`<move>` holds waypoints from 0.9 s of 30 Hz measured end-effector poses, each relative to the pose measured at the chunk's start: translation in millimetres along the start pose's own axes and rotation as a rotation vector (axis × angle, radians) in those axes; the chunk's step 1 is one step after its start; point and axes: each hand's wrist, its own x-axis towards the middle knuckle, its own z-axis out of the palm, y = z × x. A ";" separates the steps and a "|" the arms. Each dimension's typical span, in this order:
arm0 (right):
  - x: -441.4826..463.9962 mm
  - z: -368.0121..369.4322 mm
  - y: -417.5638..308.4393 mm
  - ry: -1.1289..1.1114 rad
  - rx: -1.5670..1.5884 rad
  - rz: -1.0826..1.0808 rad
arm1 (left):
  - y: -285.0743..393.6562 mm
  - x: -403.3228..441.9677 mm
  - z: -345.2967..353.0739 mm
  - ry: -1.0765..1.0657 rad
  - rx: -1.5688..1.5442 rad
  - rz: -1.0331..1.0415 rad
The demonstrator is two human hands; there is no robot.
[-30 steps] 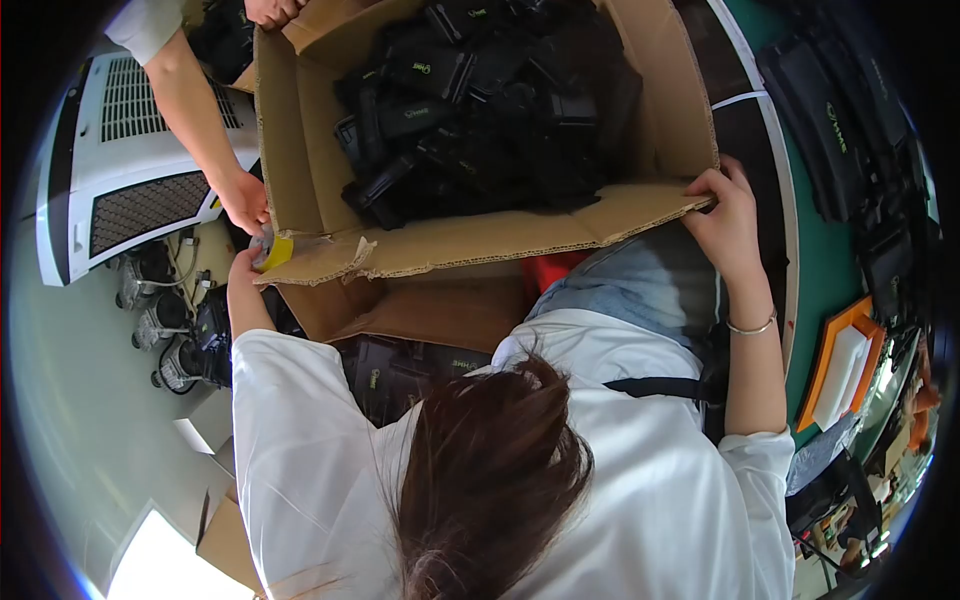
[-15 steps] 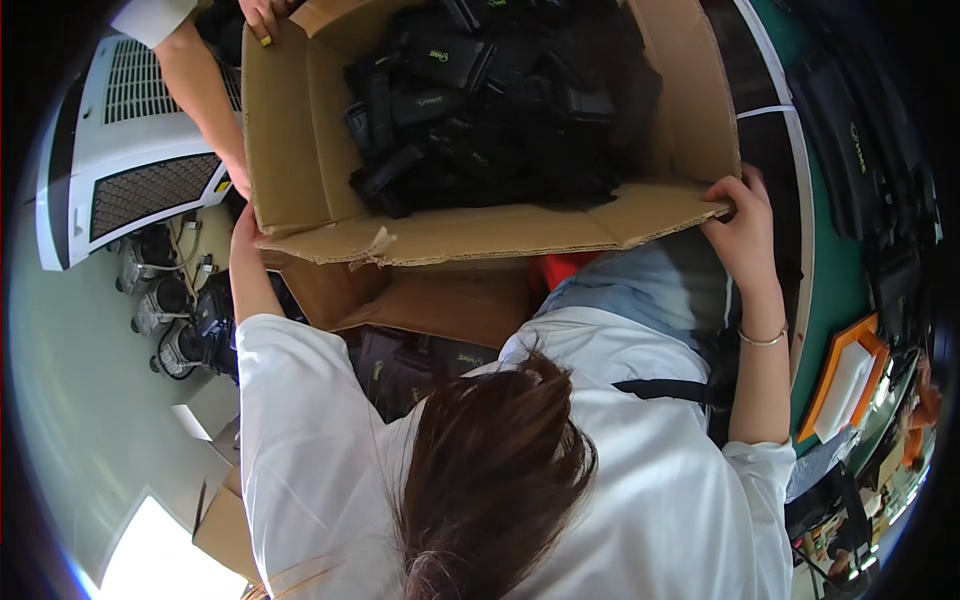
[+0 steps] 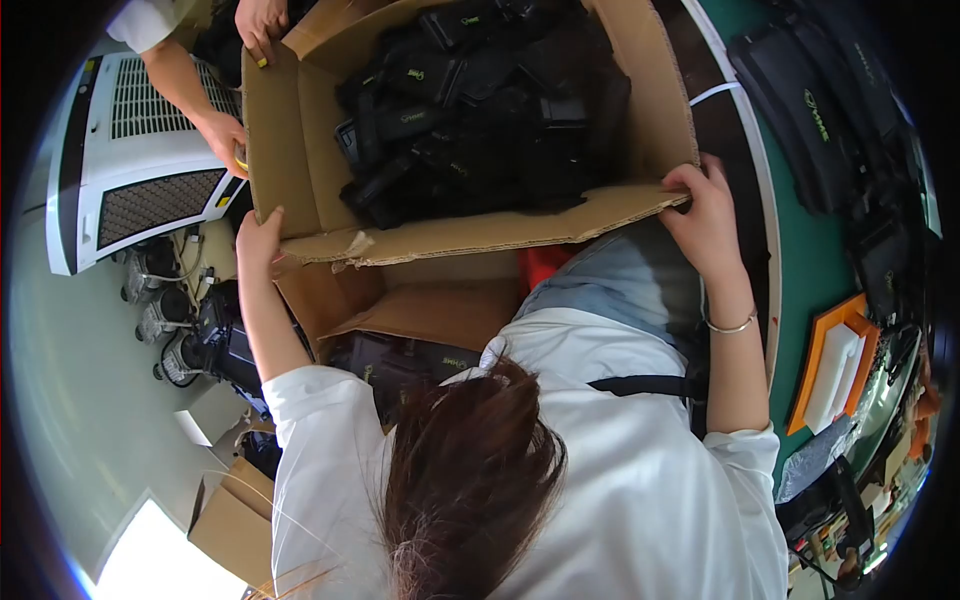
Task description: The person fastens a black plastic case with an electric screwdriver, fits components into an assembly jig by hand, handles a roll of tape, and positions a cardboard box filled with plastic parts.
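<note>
An open cardboard box (image 3: 470, 236) is held between my two hands, its inside tilted toward me. Many black cases (image 3: 440, 110) with small green logos lie heaped in it. My left hand (image 3: 259, 240) is closed on the box's near left corner, thumb on the inner side. At the near right corner, my right hand (image 3: 700, 205) pinches the cardboard flap; a bracelet circles that wrist. Another person's hand (image 3: 262, 25) grips the far left edge, and that person's other hand (image 3: 222, 138) is at the left side.
Below the held box is a second open cardboard box (image 3: 430, 310) with more black cases (image 3: 400, 362). A white machine with grilles (image 3: 150, 160) stands left. On the right, a green table (image 3: 800, 270) bears black cases (image 3: 790, 110) and an orange tray (image 3: 805, 400).
My right hand and the box's right side have shifted left in view. The other person's lower hand has moved up along the box's left side and shows more.
</note>
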 end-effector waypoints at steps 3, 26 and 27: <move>-0.8 2.1 1.3 0.034 0.037 -0.031 | 10.7 -1.4 5.5 0.095 0.137 0.075; -2.7 -6.5 -3.0 -0.010 0.125 -0.071 | 7.4 -7.3 0.8 0.137 0.372 0.063; -2.4 -5.6 -1.0 -0.009 0.114 -0.087 | 9.0 -9.1 0.4 0.135 0.356 0.073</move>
